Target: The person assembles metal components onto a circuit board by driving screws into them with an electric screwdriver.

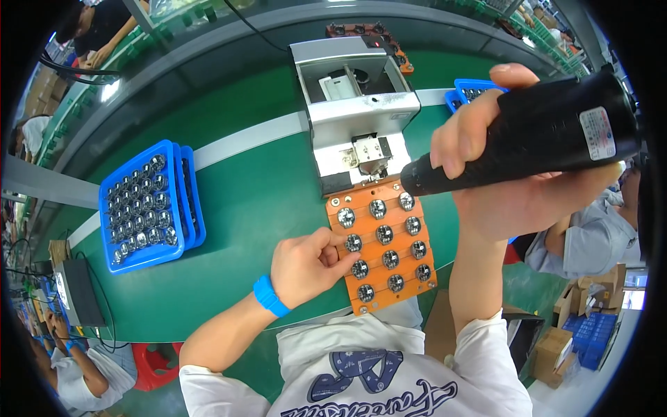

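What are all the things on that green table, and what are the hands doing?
Orange board: one, orange, near table edge, holding twelve silvery round parts in three columns.
Blue trays: a stack, blue, left; top one filled with silvery round parts.
Grey machine: one, grey and white, behind the board.
Blue tray: one, far right, partly hidden.
Table: green with a white stripe.
Wristband: one, blue, left wrist.
Left hand: touching the board's left edge.
Right hand: gripping a black power screwdriver.

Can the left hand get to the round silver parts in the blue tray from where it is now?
Probably yes: the left hand rests at the orange fixture board, and only bare green belt lies between it and the blue tray.
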The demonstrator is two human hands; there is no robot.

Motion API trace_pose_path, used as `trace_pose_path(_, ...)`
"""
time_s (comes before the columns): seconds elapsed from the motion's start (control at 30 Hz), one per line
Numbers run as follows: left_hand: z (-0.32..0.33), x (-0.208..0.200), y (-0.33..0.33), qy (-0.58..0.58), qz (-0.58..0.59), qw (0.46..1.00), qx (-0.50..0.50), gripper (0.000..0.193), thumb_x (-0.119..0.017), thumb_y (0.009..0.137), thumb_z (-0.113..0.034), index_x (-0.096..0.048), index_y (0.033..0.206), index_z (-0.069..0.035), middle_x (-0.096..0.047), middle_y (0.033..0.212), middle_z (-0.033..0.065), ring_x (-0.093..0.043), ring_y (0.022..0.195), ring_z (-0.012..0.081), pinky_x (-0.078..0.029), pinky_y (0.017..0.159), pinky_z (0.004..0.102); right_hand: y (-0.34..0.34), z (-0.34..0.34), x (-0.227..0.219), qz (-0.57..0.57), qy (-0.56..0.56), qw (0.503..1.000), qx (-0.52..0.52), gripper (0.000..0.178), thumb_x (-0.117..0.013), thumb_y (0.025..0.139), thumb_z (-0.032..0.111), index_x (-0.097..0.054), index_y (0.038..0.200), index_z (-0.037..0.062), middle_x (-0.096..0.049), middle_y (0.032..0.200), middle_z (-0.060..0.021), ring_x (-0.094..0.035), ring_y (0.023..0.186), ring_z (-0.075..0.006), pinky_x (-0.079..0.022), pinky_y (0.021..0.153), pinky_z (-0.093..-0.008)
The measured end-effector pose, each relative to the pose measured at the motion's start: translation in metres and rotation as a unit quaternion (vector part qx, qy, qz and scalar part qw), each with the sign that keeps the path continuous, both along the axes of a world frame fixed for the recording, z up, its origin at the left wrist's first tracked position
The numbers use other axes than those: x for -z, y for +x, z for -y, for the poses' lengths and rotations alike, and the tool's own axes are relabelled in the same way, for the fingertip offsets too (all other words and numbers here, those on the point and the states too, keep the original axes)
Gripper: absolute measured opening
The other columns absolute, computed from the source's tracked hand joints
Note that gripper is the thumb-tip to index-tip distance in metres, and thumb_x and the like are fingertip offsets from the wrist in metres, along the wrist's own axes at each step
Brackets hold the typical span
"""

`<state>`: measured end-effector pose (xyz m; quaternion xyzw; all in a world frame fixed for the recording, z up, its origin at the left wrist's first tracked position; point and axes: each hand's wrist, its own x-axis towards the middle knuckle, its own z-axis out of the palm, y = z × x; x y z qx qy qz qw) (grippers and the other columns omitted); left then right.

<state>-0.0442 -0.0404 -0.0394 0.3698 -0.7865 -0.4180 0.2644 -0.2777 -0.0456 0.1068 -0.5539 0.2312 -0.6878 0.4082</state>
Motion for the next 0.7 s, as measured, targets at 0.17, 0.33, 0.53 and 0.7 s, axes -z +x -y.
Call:
trace_pose_path(0.17,0.0,-0.004,-0.001,0.03,-0.026,0.999,-0.004,0.03,-0.089,0.073,-0.015,-0.066,0.087,-0.002,-0.064,0.059,0.0009,-0.06,0.05,0.0065,-0.049,0.049,0.022,0.007,0.022,0.0,0.006,-0.036,0.997,-0.075,0.111,-0.033,0.082,0.091,-0.047,0.131,-0.0076,-0.065,0.081,-0.0155,-0.061,0.063,-0.0223,-0.049,0.059,-0.0342)
trace_pose_path(0.33,0.004,-0.008,0.004,0.053,-0.027,0.998,-0.004,0.027,-0.087,0.075,-0.013,-0.064,0.086,-0.003,-0.065,0.061,0.0018,-0.061,0.051,0.0066,-0.048,0.048,0.0219,0.04,0.048,0.013,0.164,-0.041,0.981,-0.092,0.109,-0.023,0.081,0.094,-0.059,0.107,-0.0052,-0.062,0.065,-0.012,-0.058,0.049,-0.0182,-0.047,0.045,-0.028)
trace_pose_path(0.53,0.008,-0.005,0.009,0.061,-0.062,0.996,0.017,0.011,-0.066,0.077,0.0,-0.064,0.087,-0.002,-0.065,0.064,0.0018,-0.062,0.054,0.0074,-0.045,0.049,0.0223,0.03,0.055,0.025,-0.02,-0.018,0.994,0.105,0.106,-0.023,0.08,0.095,-0.06,0.104,-0.0015,-0.062,0.067,-0.0122,-0.057,0.05,-0.0179,-0.045,0.045,-0.0282)
trace_pose_path(0.7,0.01,-0.004,0.012,0.063,-0.085,0.994,0.016,0.019,-0.064,0.077,0.001,-0.064,0.096,-0.002,-0.061,0.062,-0.0003,-0.056,0.05,0.0073,-0.043,0.048,0.0227,0.039,0.011,0.021,0.097,0.12,0.988,0.03,0.11,-0.03,0.076,0.096,-0.052,0.121,-0.0016,-0.062,0.074,-0.0131,-0.058,0.056,-0.0215,-0.049,0.057,-0.035)
